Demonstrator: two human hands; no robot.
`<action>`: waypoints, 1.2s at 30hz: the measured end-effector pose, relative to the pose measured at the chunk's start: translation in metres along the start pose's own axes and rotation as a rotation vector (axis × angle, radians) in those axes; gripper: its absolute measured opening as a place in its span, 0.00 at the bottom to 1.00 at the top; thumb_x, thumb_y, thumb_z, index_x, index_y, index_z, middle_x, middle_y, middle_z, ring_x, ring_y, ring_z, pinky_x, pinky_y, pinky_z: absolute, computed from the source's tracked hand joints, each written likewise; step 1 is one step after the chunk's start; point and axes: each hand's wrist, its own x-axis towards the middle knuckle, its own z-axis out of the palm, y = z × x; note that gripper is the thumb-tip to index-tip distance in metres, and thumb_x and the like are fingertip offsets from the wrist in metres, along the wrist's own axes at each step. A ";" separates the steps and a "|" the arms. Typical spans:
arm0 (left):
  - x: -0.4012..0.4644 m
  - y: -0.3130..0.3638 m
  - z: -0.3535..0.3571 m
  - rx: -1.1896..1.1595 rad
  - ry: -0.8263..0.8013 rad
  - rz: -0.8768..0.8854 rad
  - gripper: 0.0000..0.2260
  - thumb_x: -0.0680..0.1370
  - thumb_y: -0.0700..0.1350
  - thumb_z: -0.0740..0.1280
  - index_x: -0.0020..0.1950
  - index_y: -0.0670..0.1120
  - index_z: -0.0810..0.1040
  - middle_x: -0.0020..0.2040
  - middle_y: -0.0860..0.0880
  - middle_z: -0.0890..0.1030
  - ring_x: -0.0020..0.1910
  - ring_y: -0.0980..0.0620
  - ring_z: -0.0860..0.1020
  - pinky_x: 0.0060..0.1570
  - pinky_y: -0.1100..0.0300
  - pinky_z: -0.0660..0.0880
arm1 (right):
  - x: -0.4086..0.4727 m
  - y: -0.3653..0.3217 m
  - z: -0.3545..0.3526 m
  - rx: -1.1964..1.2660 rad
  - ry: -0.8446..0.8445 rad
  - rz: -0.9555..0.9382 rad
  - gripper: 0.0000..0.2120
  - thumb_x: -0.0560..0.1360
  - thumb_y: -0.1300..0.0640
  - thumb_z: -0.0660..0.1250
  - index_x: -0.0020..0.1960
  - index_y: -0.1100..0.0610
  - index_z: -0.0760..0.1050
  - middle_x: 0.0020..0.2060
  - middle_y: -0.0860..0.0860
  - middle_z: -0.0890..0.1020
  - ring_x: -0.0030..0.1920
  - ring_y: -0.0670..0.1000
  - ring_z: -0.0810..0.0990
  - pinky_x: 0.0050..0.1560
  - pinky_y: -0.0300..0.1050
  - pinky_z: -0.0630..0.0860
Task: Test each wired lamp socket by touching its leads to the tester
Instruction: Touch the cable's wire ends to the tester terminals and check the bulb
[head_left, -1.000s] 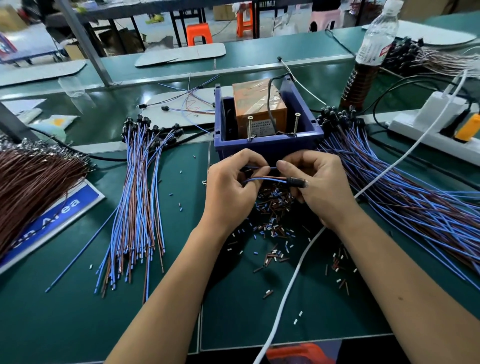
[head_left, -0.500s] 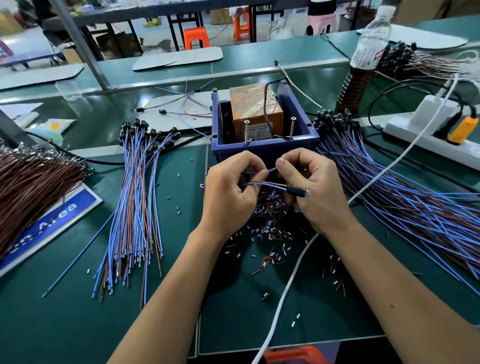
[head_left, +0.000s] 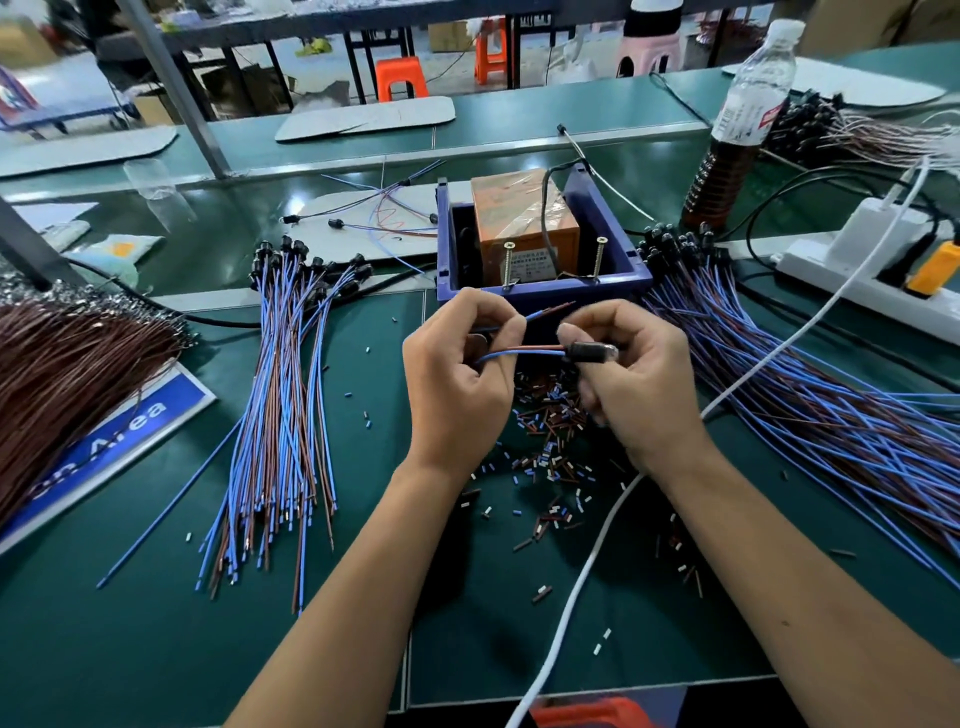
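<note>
My right hand (head_left: 636, 384) pinches a small black lamp socket (head_left: 589, 352) with blue and brown leads. My left hand (head_left: 460, 374) pinches those leads (head_left: 524, 353), looped so their bare ends (head_left: 553, 310) point right, just below the tester. The tester is an orange block (head_left: 522, 218) in a blue box (head_left: 543, 291) with two upright screws (head_left: 506, 262) at its front. The lead ends sit a little short of the screws. One pile of wired sockets (head_left: 283, 395) lies to the left, another (head_left: 810, 395) to the right.
Cut insulation bits (head_left: 550, 447) litter the green mat under my hands. A white cable (head_left: 576, 582) runs from the bottom edge to a power strip (head_left: 872, 280) at right. A bottle (head_left: 737, 130) stands behind the right pile. Brown wires (head_left: 67, 379) lie far left.
Both hands have risen slightly toward the blue box. The lead ends now stick out to the right from my left fingers, nearer the screws.
</note>
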 end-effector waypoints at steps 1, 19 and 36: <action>-0.001 0.001 0.002 -0.028 0.030 -0.018 0.06 0.80 0.37 0.70 0.43 0.44 0.78 0.37 0.55 0.78 0.35 0.56 0.75 0.36 0.63 0.72 | 0.000 0.000 0.002 0.068 -0.021 0.020 0.03 0.78 0.61 0.74 0.48 0.54 0.83 0.31 0.48 0.81 0.22 0.46 0.71 0.21 0.36 0.66; -0.003 0.011 0.004 0.101 0.295 0.072 0.06 0.84 0.40 0.66 0.47 0.42 0.77 0.42 0.50 0.77 0.34 0.47 0.73 0.32 0.45 0.71 | 0.004 -0.016 -0.006 0.378 0.069 -0.012 0.08 0.86 0.59 0.62 0.48 0.57 0.75 0.48 0.58 0.85 0.22 0.49 0.72 0.21 0.36 0.65; -0.002 0.012 0.025 -0.077 0.319 -0.195 0.04 0.83 0.40 0.68 0.49 0.42 0.80 0.33 0.51 0.83 0.33 0.55 0.83 0.37 0.70 0.71 | 0.010 -0.006 -0.002 -0.346 0.452 -0.318 0.06 0.81 0.58 0.69 0.53 0.57 0.85 0.37 0.46 0.84 0.37 0.44 0.83 0.41 0.37 0.77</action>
